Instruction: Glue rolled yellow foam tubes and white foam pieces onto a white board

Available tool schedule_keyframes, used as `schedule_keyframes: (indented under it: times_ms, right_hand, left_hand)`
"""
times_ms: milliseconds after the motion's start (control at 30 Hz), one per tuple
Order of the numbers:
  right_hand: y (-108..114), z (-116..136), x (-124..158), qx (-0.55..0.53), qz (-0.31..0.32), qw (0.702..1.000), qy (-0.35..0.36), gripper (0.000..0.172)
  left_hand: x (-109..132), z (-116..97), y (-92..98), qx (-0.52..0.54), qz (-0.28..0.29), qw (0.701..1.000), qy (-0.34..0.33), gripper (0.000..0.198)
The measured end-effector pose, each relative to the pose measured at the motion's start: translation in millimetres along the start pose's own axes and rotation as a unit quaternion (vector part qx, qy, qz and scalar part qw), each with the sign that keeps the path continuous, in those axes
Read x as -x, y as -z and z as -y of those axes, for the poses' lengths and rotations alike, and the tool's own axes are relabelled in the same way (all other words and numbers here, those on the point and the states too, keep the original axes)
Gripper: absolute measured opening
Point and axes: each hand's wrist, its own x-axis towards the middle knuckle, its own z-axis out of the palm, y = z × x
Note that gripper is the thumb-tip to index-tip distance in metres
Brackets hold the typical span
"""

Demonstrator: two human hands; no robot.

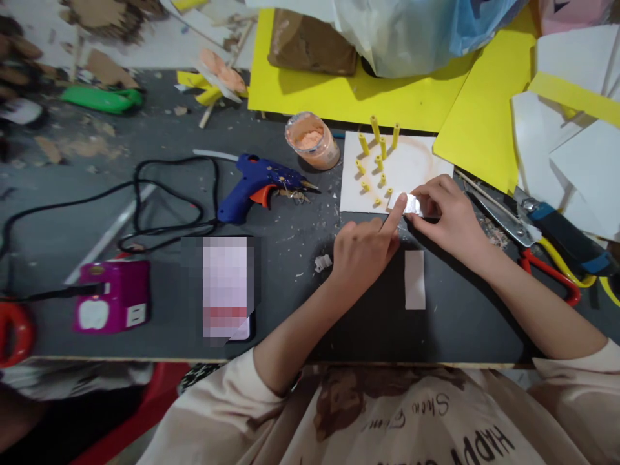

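Note:
A small shiny silver piece (pixel 413 205), perhaps foil or folded paper, sits at the front edge of a white board (pixel 416 152). My right hand (pixel 448 216) pinches its right end between thumb and fingers. With its index finger stretched out, my left hand (pixel 365 248) presses on the left end; its other fingers are curled and hold nothing visible. Several short yellow tubes (pixel 379 161) of differing heights stand upright on the board's left half. Just below my hands, a white paper rectangle (pixel 414 279) lies flat on the dark table.
Left of the board are an open jar of peach-coloured paste (pixel 317 145) and a blue glue gun (pixel 254 184). A phone (pixel 225 287) and purple box (pixel 113 297) lie nearer. Scissors (pixel 547 255) and a cutter (pixel 564 229) rest at right. Yellow sheets (pixel 387 100) cover the back.

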Motion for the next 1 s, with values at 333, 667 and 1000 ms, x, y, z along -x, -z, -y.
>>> schedule_keyframes:
  times_ms: [333, 667, 1000]
  right_hand:
    - [4.6, -2.5, -5.8, -0.152, -0.054, 0.981, -0.104, 0.007]
    - [3.0, -3.4, -6.1, -0.203, -0.059, 0.966, -0.149, 0.007]
    - [1.7, -1.6, -1.7, -0.124, -0.061, 0.987, -0.088, 0.009]
  left_hand:
    - [-1.3, 0.3, 0.5, -0.005, 0.004, 1.0, 0.0, 0.058]
    - [-1.6, 1.4, -1.0, 0.026, 0.005, 1.0, 0.0, 0.06]
    - [-1.0, 1.7, -1.7, 0.036, 0.012, 0.999, -0.003, 0.06]
